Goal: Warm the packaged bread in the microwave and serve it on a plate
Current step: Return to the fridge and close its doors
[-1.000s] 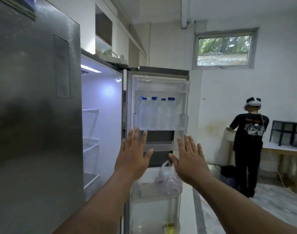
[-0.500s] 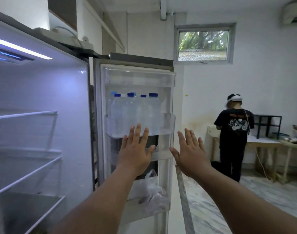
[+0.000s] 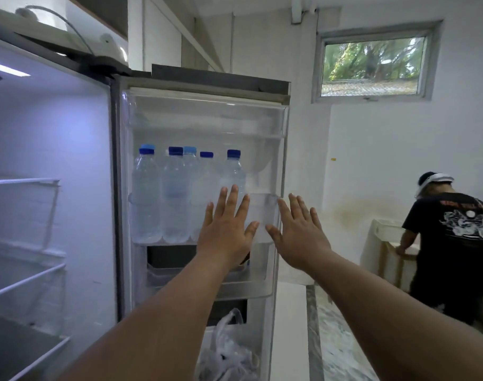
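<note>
My left hand [image 3: 226,229] and right hand [image 3: 298,232] are both raised in front of me, fingers straight and spread, palms away, holding nothing. I cannot tell whether either touches the door shelf [image 3: 262,213] behind them; my left hand covers part of it and hides the foot of the nearest bottle.

Below my left forearm, in the lowest door bin, sits a thin plastic bag [image 3: 229,350], knotted handles pointing up, its long axis roughly upright (what is inside is too crumpled and pale to make out, so I cannot say it is the bread). Its bottom is cut off by the frame edge.

Left of my left hand I count five bottles [image 3: 174,196] with blue caps, all upright in one row; the fourth is mostly hidden behind its neighbours.

Far left of my hands, the fridge interior [image 3: 48,149] shows three wire shelves, cut off at the edge.

Well right of my right hand, one person [image 3: 452,243] in a black shirt stands with their back to me, below one window [image 3: 372,67].
</note>
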